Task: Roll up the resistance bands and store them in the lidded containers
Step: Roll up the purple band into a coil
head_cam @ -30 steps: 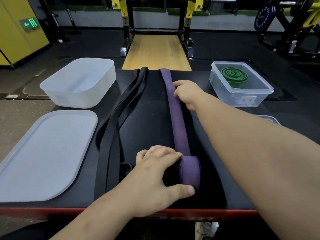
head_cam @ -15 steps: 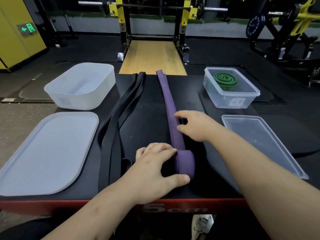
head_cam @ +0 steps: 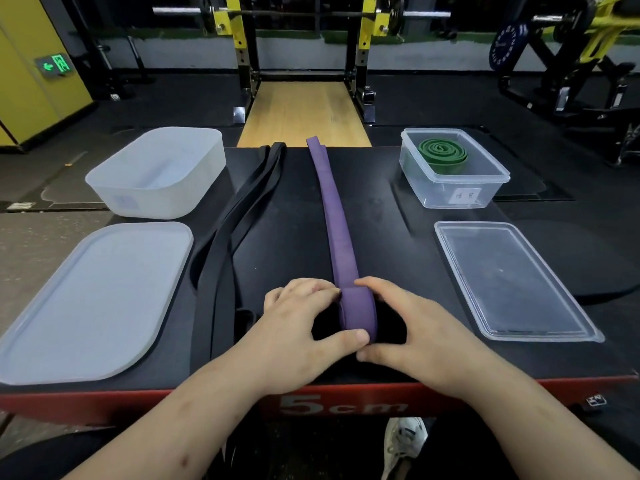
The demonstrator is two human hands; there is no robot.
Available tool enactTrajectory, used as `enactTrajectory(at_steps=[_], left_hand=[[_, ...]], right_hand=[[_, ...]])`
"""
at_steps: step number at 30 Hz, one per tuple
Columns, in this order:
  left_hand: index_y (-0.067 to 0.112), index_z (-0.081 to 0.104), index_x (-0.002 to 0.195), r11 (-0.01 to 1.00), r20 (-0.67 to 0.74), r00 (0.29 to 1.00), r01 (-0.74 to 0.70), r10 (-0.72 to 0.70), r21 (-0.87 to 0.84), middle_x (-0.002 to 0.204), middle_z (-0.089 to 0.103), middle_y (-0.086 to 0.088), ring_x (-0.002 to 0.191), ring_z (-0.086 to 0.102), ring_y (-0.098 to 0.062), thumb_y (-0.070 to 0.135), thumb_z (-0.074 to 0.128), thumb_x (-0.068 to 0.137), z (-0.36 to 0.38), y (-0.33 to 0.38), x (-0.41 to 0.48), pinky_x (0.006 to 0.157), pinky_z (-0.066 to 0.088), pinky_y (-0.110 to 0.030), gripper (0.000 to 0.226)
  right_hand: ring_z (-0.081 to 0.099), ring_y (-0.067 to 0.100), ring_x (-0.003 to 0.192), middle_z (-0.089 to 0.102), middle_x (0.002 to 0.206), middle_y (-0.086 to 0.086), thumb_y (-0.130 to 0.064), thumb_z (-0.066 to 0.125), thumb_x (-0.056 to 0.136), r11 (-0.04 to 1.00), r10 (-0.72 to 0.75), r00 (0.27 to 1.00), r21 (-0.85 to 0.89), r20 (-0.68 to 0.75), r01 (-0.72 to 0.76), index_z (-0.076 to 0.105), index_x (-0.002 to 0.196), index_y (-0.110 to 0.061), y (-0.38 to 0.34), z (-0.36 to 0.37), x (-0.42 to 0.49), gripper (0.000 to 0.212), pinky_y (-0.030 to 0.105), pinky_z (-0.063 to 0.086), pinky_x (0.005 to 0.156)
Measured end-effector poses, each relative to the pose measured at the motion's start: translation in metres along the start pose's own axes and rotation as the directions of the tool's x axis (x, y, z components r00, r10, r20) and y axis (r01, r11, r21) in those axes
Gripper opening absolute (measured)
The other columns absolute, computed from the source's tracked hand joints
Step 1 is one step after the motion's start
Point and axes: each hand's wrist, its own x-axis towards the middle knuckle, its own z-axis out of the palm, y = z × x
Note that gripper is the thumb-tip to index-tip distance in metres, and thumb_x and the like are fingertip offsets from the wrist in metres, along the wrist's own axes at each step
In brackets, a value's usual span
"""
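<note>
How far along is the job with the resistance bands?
Done: the green band lies rolled in the clear container, clear lid off. In hand: the left hand and right hand grip the roll begun on the purple band. Left: most of that band, the unrolled black band, and closing the lids.

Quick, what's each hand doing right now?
Left hand: closed, holding the rolled end of the purple band.
Right hand: closed, holding the same roll from the other side.
</note>
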Motion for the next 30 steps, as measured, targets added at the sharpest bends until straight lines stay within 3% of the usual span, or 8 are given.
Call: enactTrajectory(at_steps=[3, 6, 10, 16, 20, 25, 28, 30], left_hand=[[0.043, 0.044, 0.144, 1.0, 0.023, 1.0, 0.006, -0.006, -0.006, 0.136, 0.035, 0.035, 0.129, 0.013, 0.023, 0.079, 0.051, 0.081, -0.001, -0.003, 0.0, 0.12, 0.018, -0.032, 0.073], [0.06, 0.023, 0.148, 0.996, 0.062, 0.997, 0.058, -0.053, -0.074, 0.136, 0.033, 0.042, 0.137, 0.021, 0.004, 0.07, 0.072, 0.076, -0.004, -0.007, -0.003, 0.116, 0.027, -0.03, 0.087], [0.067, 0.031, 0.138, 0.998, 0.02, 0.999, 0.048, -0.047, -0.049, 0.138, 0.037, 0.037, 0.136, 0.027, -0.003, 0.07, 0.079, 0.067, -0.002, -0.011, -0.006, 0.11, 0.031, -0.024, 0.086], [0.053, 0.04, 0.143, 0.998, 0.014, 1.0, -0.004, 0.005, -0.056, 0.127, 0.035, 0.039, 0.126, 0.015, 0.023, 0.065, 0.072, 0.079, -0.002, -0.006, -0.004, 0.11, 0.021, -0.021, 0.072], [0.053, 0.033, 0.148, 0.999, 0.024, 1.0, -0.007, 0.008, -0.035, 0.131, 0.033, 0.042, 0.125, 0.01, 0.029, 0.065, 0.068, 0.083, -0.003, -0.003, -0.006, 0.113, 0.022, -0.024, 0.075], [0.074, 0.02, 0.139, 0.995, 0.012, 0.998, 0.055, -0.054, -0.083, 0.135, 0.038, 0.04, 0.134, 0.025, 0.004, 0.063, 0.08, 0.071, -0.005, -0.002, -0.008, 0.103, 0.027, -0.022, 0.091], [0.071, 0.024, 0.136, 0.999, 0.025, 0.999, 0.045, -0.045, -0.01, 0.137, 0.034, 0.036, 0.134, 0.024, -0.001, 0.063, 0.081, 0.07, -0.003, -0.001, -0.007, 0.103, 0.024, -0.021, 0.087], [0.066, 0.028, 0.141, 0.999, 0.007, 0.999, 0.037, -0.037, -0.013, 0.135, 0.036, 0.033, 0.134, 0.028, -0.003, 0.065, 0.079, 0.072, -0.002, -0.002, -0.006, 0.103, 0.026, -0.021, 0.085]], right_hand=[[0.046, -0.011, 0.132, 0.054, 0.139, -0.032, -0.07, 0.075, 0.066, 0.999, -0.021, 0.999, 0.039, -0.033, 0.023, 0.037, 0.145, -0.058, 0.005, 0.002, 0.0, 0.09, 0.027, 0.042, 0.113], [0.043, -0.015, 0.133, 0.051, 0.14, -0.033, -0.075, 0.072, 0.065, 0.998, -0.038, 0.998, 0.041, -0.045, 0.04, 0.041, 0.148, -0.053, 0.007, 0.002, 0.004, 0.092, 0.023, 0.039, 0.114], [0.042, -0.011, 0.137, 0.049, 0.144, -0.03, -0.076, 0.076, 0.068, 0.998, -0.044, 0.999, 0.055, -0.004, 0.044, 0.043, 0.15, -0.048, 0.011, 0.001, 0.004, 0.093, 0.03, 0.039, 0.116], [0.036, -0.016, 0.138, 0.04, 0.147, -0.038, -0.065, 0.08, 0.07, 0.997, -0.069, 0.996, 0.019, 0.048, 0.068, 0.024, 0.143, -0.07, 0.006, -0.003, -0.005, 0.092, 0.024, 0.036, 0.115], [0.039, -0.011, 0.139, 0.046, 0.145, -0.035, -0.065, 0.078, 0.077, 0.996, -0.08, 0.997, 0.042, 0.014, 0.08, 0.027, 0.136, -0.078, 0.005, -0.003, -0.001, 0.08, 0.032, 0.037, 0.117], [0.041, -0.009, 0.139, 0.048, 0.146, -0.028, -0.071, 0.074, 0.077, 0.99, -0.082, 0.997, 0.121, 0.017, 0.079, 0.035, 0.141, -0.07, 0.011, -0.003, 0.005, 0.075, 0.033, 0.038, 0.118], [0.047, -0.004, 0.136, 0.053, 0.14, -0.024, -0.07, 0.073, 0.076, 0.983, -0.079, 0.997, 0.168, 0.006, 0.077, 0.039, 0.146, -0.061, 0.013, -0.002, 0.004, 0.078, 0.034, 0.041, 0.115], [0.043, -0.007, 0.136, 0.05, 0.141, -0.027, -0.072, 0.072, 0.076, 0.987, -0.09, 0.996, 0.132, 0.024, 0.086, 0.034, 0.145, -0.067, 0.013, -0.003, 0.004, 0.078, 0.03, 0.038, 0.117]])
